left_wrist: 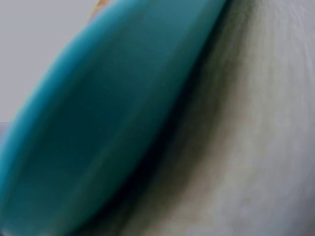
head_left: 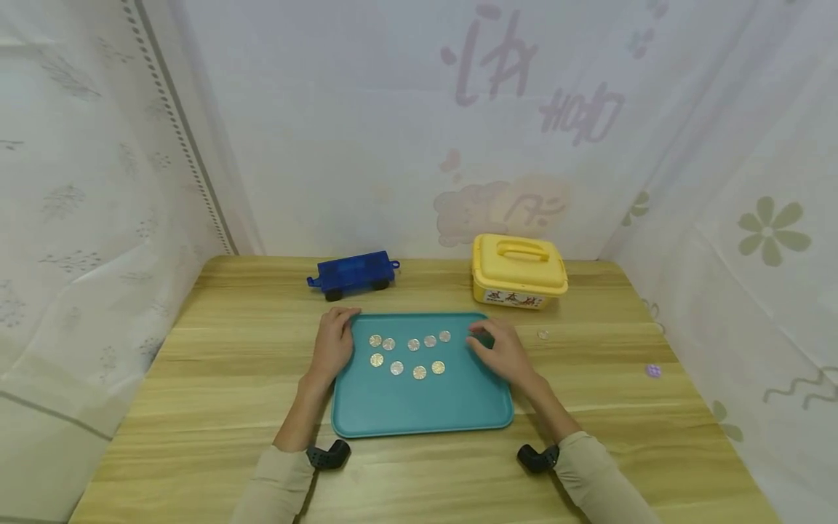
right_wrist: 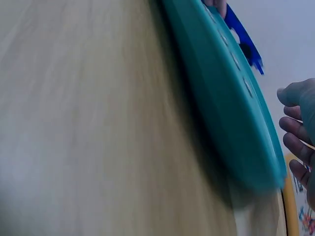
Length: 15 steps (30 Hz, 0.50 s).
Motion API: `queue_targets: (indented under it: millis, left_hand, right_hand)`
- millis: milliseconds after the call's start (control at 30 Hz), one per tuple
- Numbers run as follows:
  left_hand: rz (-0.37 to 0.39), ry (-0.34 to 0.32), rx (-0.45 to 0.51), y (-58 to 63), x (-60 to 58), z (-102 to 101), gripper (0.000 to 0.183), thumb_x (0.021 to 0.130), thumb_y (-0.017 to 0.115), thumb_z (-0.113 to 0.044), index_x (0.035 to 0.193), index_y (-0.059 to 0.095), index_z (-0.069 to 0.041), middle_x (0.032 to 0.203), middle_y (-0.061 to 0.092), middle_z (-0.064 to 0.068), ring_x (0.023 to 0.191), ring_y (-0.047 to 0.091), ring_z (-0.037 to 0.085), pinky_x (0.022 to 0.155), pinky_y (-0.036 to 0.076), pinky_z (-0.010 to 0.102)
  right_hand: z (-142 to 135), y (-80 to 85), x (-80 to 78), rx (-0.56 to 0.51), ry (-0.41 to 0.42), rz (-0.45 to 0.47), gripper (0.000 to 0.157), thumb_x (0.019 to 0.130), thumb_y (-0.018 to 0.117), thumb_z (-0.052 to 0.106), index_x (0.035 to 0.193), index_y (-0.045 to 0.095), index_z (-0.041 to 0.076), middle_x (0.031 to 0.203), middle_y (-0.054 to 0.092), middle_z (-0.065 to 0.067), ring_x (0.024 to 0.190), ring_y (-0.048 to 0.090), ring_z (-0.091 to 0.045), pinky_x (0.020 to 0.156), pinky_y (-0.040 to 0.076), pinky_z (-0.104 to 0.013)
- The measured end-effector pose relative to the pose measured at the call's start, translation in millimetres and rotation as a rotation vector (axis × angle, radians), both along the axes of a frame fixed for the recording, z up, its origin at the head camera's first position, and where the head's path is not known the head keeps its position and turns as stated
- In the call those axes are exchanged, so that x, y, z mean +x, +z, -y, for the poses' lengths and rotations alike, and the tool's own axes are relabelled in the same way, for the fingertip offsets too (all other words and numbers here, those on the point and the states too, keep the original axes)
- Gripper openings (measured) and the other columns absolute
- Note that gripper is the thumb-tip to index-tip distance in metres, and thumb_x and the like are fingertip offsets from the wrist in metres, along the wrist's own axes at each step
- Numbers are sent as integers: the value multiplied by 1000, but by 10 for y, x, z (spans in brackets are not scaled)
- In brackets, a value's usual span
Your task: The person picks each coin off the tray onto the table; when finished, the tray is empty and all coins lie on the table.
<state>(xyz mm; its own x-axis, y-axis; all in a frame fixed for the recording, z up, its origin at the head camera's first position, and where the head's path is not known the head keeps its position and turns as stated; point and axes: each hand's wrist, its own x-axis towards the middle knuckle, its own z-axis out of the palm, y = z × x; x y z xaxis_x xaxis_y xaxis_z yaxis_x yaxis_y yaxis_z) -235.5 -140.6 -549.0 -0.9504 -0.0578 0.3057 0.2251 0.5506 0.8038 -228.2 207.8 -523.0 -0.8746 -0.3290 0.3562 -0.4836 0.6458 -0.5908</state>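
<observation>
A teal tray point(head_left: 419, 407) lies on the wooden table, carrying several gold and silver coin-like discs point(head_left: 420, 372) in two loose rows. My left hand point(head_left: 334, 342) rests at the tray's far left corner, its fingertips right at the rim. In the left wrist view the tray's wall point(left_wrist: 98, 108) fills much of the picture and the hand is out of sight. Over the tray's right side, my right hand point(head_left: 503, 355) holds nothing; its fingers are loosely bent and apart. The right wrist view shows that right hand point(right_wrist: 302, 132) beside the tray's side point(right_wrist: 231, 123).
Behind the tray stand a blue wheeled toy wagon point(head_left: 353, 273) and a yellow lidded box point(head_left: 517, 269) with a handle. To the right lie a small clear piece point(head_left: 543, 335) and a small purple piece point(head_left: 653, 370). Pale printed curtains point(head_left: 340, 131) surround the table.
</observation>
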Motion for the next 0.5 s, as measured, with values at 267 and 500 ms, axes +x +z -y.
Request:
queue_targets:
  millis: [267, 500]
  left_hand:
    - [-18, 18, 14, -16, -9, -19, 32, 95, 47, 10, 118, 68, 6, 114, 63, 25, 108, 54, 41, 96, 47, 52]
    - [-13, 24, 9, -7, 7, -12, 31, 96, 47, 9, 119, 69, 5, 115, 64, 24, 108, 55, 41, 96, 47, 52]
  right_hand:
    - [299, -63, -71, 65, 22, -9, 25, 88, 77, 22, 108, 73, 7, 106, 72, -6, 102, 60, -24, 91, 48, -45]
    - [461, -140, -69, 92, -14, 12, 25, 91, 73, 22, 110, 72, 7, 105, 69, -7, 100, 58, -26, 94, 44, -48]
